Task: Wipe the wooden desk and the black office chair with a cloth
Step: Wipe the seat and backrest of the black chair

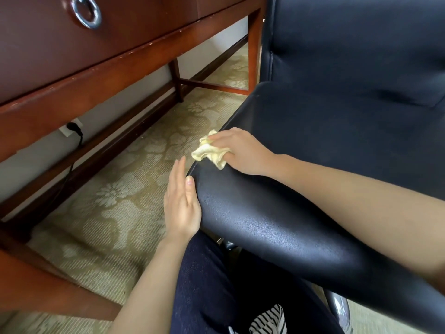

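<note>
The black office chair [325, 145] fills the right side, its glossy seat edge running toward me. My right hand [238, 150] grips a crumpled pale yellow cloth [209, 150] and presses it on the seat's left front edge. My left hand [181, 201] is flat with straight fingers, its thumb touching the side of the seat edge just below the cloth. The reddish-brown wooden desk [101, 75] stands at the left, with a drawer and a chrome ring pull [87, 11].
Patterned beige carpet [115, 194] lies between desk and chair. A black plug [74, 128] sits in a wall socket under the desk, its cord hanging down. Desk legs and crossbars [212, 86] stand behind. My dark trouser leg [204, 285] is below the seat.
</note>
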Demonstrator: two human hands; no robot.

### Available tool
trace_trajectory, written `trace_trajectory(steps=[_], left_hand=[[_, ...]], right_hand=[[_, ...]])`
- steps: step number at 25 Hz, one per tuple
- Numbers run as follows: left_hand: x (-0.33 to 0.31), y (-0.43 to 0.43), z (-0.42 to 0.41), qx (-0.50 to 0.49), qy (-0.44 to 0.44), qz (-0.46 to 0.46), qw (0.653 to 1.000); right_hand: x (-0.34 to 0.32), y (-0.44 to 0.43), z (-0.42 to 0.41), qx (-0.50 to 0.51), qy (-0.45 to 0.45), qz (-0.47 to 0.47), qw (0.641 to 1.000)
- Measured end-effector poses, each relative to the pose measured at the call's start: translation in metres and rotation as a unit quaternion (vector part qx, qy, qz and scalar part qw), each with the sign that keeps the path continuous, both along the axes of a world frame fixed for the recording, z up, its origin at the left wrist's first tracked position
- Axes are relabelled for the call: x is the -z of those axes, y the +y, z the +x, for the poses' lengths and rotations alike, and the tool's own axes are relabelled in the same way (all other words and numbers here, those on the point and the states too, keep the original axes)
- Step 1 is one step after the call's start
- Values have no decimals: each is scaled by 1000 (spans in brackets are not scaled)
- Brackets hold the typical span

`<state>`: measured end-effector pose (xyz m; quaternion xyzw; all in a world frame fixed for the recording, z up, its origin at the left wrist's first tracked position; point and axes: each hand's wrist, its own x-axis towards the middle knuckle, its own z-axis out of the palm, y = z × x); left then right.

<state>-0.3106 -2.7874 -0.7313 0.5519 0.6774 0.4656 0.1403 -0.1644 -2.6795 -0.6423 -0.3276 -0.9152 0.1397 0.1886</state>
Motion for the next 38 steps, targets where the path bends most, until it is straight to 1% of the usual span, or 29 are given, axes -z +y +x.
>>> trace_trajectory(steps=[3,5,9,11,14,15,17,19,21,24,28,30,33,35,38], left_hand=[[-1,-3,4,-49,-4,5,999],[-3,-5,6,-69,7,-1,998],[-9,-9,9,-87,58,-9,994],[-14,-10,11,-97,91,-1,991],[-22,-8,14,-90,152,13,984],[-25,-6,15,-79,157,9,984],[-30,2,22,-67,121,-34,990],[-35,9,29,-82,89,-82,989],[-40,10,37,-93,90,-108,986],[-44,1,46,-86,114,-158,977],[-55,-10,48,-64,165,-187,966],[-66,-7,45,-52,172,-196,964],[-78,2,48,-40,171,-187,967],[-78,5,56,-9,167,-169,971],[-73,15,60,33,139,-164,976]], right_hand=[[2,-25,8,-79,-6,9,997],[5,-41,20,-107,-19,14,994],[9,-90,57,-124,-12,43,991],[16,-121,83,-109,-17,65,992],[29,-163,126,-15,-13,87,996],[33,-175,139,20,-3,100,995],[38,-198,166,95,25,109,989],[43,-218,189,175,47,114,977],[47,-233,212,254,61,111,959],[53,-241,245,353,69,118,926],[46,-217,292,501,59,138,852],[33,-187,311,539,60,126,831],[19,-134,324,544,42,93,833],[14,-104,326,548,30,61,834],[10,-68,309,559,30,22,828]])
